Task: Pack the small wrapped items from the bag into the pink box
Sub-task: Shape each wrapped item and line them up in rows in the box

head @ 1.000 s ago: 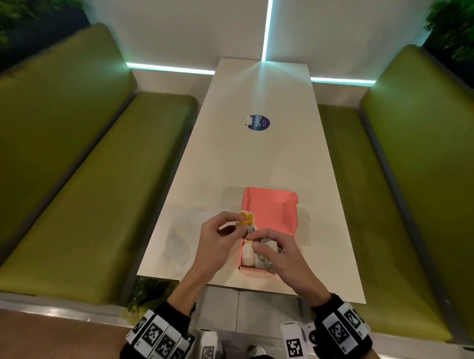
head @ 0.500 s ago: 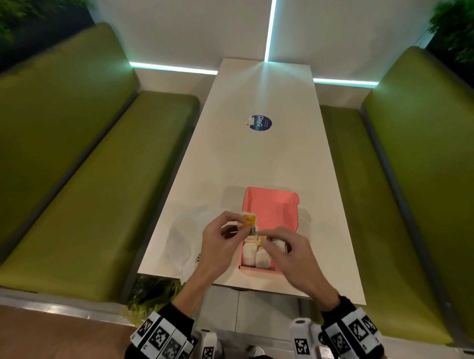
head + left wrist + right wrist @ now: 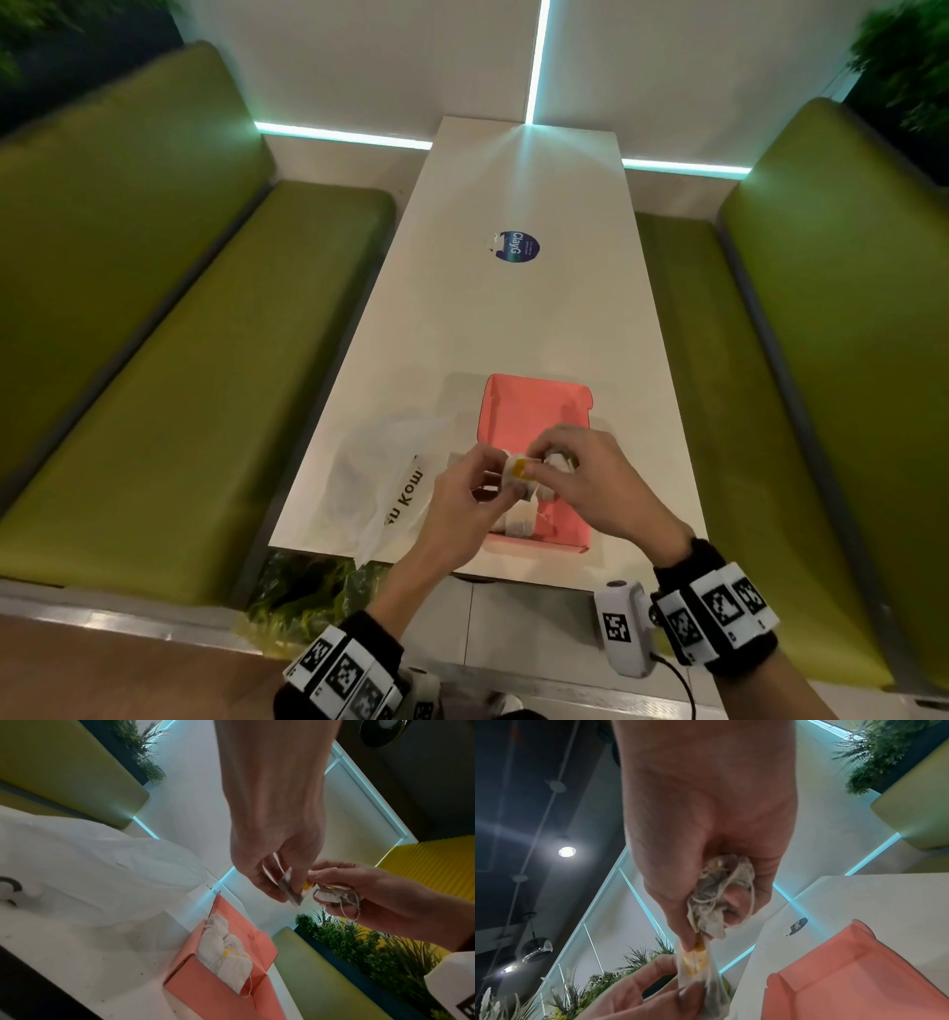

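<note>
The open pink box (image 3: 534, 411) lies near the table's front edge, with several white tea bags (image 3: 226, 959) in its near half. Above the box my left hand (image 3: 462, 503) pinches a tea bag with a yellow tag (image 3: 518, 470). My right hand (image 3: 590, 478) pinches the same yellow tag (image 3: 695, 957) with thumb and forefinger while its other fingers curl round a bunch of tea bags with strings (image 3: 718, 898). The white plastic bag (image 3: 375, 488) lies flat to the left of the box.
The long white table (image 3: 513, 318) carries a round blue sticker (image 3: 517, 246) farther back. Green benches (image 3: 179, 385) run along both sides. Plants stand below the table's near edge.
My right hand has risen out of the box with a bunch of tea bags and met the left hand at the yellow tag. The left hand stayed above the box's left wall.
</note>
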